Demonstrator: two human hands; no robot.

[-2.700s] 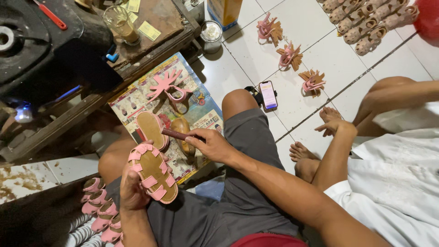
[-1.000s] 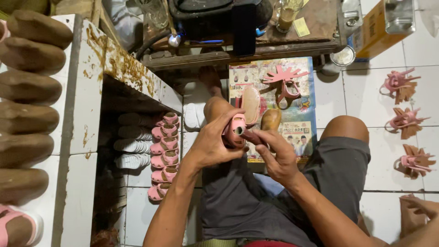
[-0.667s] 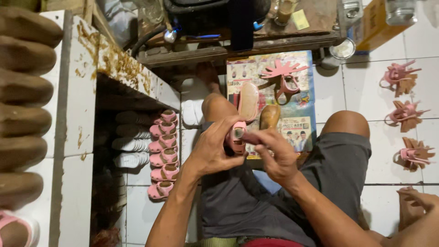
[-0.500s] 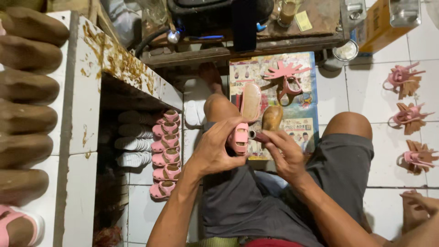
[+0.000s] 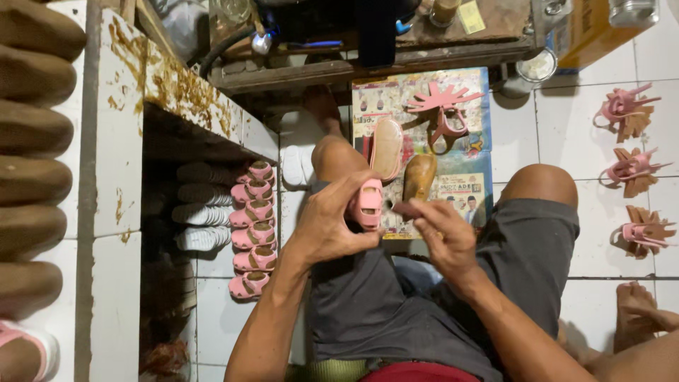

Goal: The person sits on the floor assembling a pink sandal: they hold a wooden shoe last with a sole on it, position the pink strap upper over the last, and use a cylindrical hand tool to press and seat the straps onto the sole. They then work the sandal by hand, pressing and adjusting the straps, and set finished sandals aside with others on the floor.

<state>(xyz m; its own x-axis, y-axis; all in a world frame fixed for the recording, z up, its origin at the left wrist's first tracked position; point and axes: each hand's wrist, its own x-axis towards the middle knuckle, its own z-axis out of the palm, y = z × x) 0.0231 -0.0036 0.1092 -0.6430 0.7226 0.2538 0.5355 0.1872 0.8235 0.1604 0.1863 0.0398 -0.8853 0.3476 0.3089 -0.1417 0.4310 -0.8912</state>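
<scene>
My left hand (image 5: 331, 225) is wrapped around a small pink sandal (image 5: 367, 204), holding it above my lap. My right hand (image 5: 444, 233) sits just to its right, pinching a short dark tool (image 5: 404, 209) whose tip points toward the sandal. In front of my knees lies a printed sheet (image 5: 463, 180) on the floor. On it rest a tan insole (image 5: 386, 148), a brown shoe last (image 5: 419, 177) and a pink cut strap piece (image 5: 442, 99).
A row of several finished pink sandals (image 5: 252, 230) stands under a white tiled ledge (image 5: 117, 141) at left, beside white soles. Brown lasts (image 5: 32, 127) line the far left. Pink strap assemblies (image 5: 633, 170) lie on the white floor tiles at right. Another person's foot (image 5: 640, 311) is at lower right.
The view swung left from the tiles to the tiled ledge. My left hand turned the pink sandal from flat to edge-on, and my right hand drew slightly away to the right.
</scene>
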